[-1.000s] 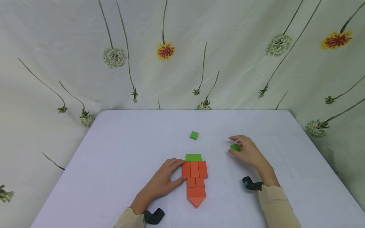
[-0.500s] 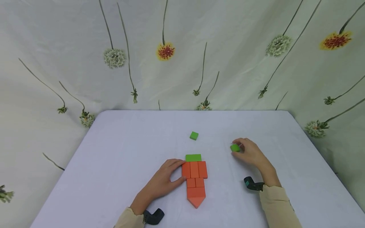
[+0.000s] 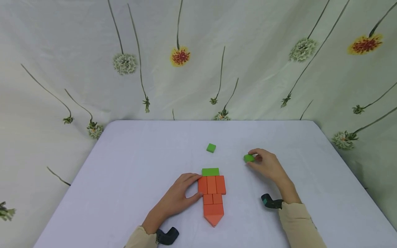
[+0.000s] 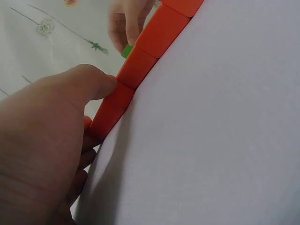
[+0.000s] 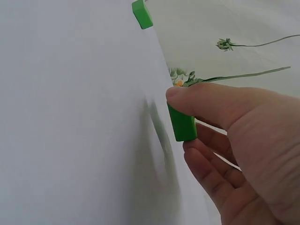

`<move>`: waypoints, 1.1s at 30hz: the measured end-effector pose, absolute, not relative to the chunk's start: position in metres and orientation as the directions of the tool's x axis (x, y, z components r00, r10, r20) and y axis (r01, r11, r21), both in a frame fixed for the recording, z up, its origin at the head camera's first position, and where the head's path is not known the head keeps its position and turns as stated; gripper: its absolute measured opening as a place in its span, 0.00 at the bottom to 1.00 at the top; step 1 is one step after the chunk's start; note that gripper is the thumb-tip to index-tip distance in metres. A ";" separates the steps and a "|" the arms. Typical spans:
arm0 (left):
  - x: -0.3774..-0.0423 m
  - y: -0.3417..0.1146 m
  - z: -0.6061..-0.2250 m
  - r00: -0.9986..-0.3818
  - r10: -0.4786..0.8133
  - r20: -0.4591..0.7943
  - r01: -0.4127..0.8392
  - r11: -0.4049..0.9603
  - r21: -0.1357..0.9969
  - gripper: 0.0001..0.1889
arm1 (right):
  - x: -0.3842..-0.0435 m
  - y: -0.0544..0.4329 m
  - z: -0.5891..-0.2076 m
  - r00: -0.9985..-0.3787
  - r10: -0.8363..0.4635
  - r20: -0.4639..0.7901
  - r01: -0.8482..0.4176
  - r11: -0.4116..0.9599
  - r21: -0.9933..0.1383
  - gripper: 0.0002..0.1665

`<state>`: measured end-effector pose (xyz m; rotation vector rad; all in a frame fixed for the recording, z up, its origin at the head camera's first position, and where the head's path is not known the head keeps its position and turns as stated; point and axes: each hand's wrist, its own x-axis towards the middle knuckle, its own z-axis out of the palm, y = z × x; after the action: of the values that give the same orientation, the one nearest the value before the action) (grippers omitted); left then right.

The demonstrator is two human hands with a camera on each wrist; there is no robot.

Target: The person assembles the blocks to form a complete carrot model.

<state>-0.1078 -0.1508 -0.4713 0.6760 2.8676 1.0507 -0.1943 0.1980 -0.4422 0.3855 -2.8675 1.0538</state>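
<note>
In the head view, my right hand pinches a small green block between thumb and fingers. The right wrist view shows this green block held over the white cloth, with its shadow below. My left hand lies along the left side of a flat layout of orange blocks. Its fingertips and thumb span the upper left orange block, at its two ends. A green rectangular block lies across the layout's far end, and an orange triangular block points toward the near edge.
Another small green block lies farther back on the white-covered table. A flower-printed cloth hangs behind the table's far edge. Dark wrist devices are on both arms.
My right hand has closed its fingers on the small green block and carried it a little to the left. The left hand stays at the orange blocks.
</note>
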 end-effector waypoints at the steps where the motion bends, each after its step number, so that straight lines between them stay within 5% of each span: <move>1: -0.108 -0.151 -0.471 -0.906 0.401 0.135 0.393 0.680 0.618 0.30 | -0.194 0.196 -0.442 -0.965 -0.214 0.153 -0.262 0.729 -0.632 0.20; 33: -0.108 -0.151 -0.471 -0.907 0.401 0.130 0.387 0.672 0.631 0.30 | -0.183 0.129 -0.468 -0.906 -0.322 0.273 -0.415 0.556 -0.720 0.23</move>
<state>-0.1078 -0.1507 -0.4714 0.6722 2.8548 1.0700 -0.1825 0.1290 -0.4684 0.6356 -2.6729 1.2817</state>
